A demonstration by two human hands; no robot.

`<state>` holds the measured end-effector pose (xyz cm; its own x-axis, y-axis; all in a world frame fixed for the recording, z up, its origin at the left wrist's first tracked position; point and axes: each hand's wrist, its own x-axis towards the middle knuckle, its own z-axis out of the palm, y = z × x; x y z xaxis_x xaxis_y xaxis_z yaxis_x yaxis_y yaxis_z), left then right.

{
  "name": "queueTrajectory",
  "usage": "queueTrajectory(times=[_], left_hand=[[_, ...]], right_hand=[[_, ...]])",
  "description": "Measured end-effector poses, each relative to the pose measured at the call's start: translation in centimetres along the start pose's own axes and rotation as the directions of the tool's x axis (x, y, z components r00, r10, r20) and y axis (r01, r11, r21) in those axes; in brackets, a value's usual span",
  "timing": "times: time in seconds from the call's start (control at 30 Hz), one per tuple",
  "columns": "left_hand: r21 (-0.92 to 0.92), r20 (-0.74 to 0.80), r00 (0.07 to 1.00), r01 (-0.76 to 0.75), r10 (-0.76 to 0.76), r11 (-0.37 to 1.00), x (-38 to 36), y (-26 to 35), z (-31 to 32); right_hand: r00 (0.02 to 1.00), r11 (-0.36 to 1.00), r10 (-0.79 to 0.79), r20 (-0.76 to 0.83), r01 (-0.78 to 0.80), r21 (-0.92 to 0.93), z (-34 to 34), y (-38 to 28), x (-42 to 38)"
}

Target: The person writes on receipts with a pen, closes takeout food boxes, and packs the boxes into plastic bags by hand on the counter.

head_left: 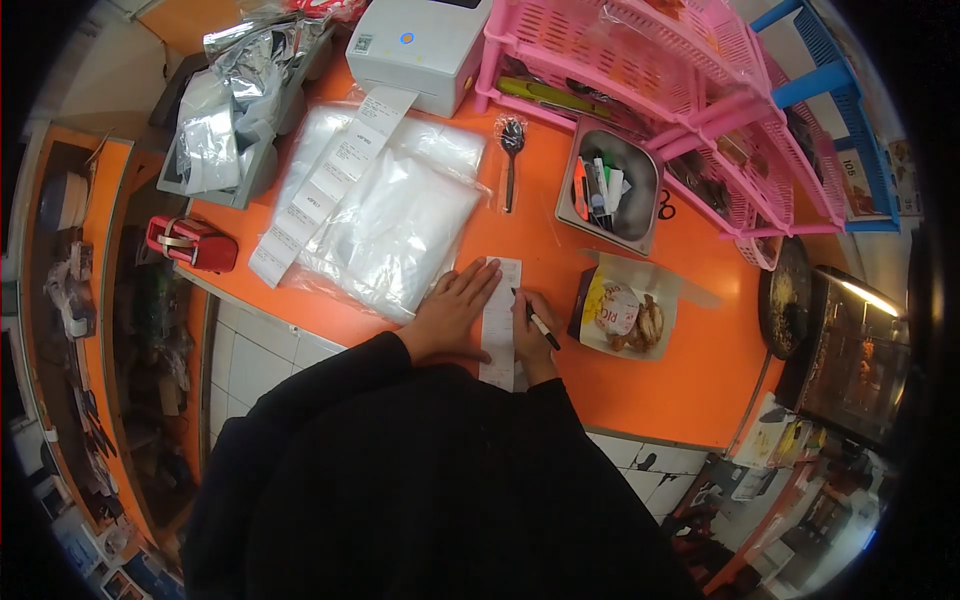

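A long white receipt (499,315) lies on the orange counter (640,390) in front of me. My left hand (452,310) rests flat on the counter, fingers spread, pressing the receipt's left edge. My right hand (533,335) holds a black pen (536,322) with its tip against the receipt's right side. Just right of that hand sits an open paper box of fried food (625,315).
A stack of clear plastic bags (390,215) lies left of the hands, under a strip of printed labels (325,180) from a white label printer (420,45). A wrapped spoon (511,160), a metal tin of markers (610,190), pink racks (700,90) and a red tape dispenser (190,243) surround it.
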<state>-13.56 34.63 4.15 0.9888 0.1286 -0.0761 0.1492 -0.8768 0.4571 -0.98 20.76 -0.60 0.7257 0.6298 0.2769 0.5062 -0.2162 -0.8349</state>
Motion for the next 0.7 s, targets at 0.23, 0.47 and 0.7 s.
queueTrajectory(times=[0.23,0.47,0.7], left_hand=[[-0.018,-0.004,1.000,0.005,-0.005,1.000,0.0,0.0,0.1],[-0.013,0.018,1.000,0.012,-0.012,1.000,0.1,0.0,0.1],[0.003,0.014,1.000,0.003,-0.003,1.000,0.1,0.0,0.1]], right_hand=[[1.000,0.999,0.025,-0.010,-0.025,-0.023,0.2,1.1,-0.6],[0.999,1.000,0.020,-0.037,-0.020,0.006,0.2,0.9,-0.4],[0.999,0.997,0.029,-0.023,-0.031,-0.067,0.1,1.1,-0.7]])
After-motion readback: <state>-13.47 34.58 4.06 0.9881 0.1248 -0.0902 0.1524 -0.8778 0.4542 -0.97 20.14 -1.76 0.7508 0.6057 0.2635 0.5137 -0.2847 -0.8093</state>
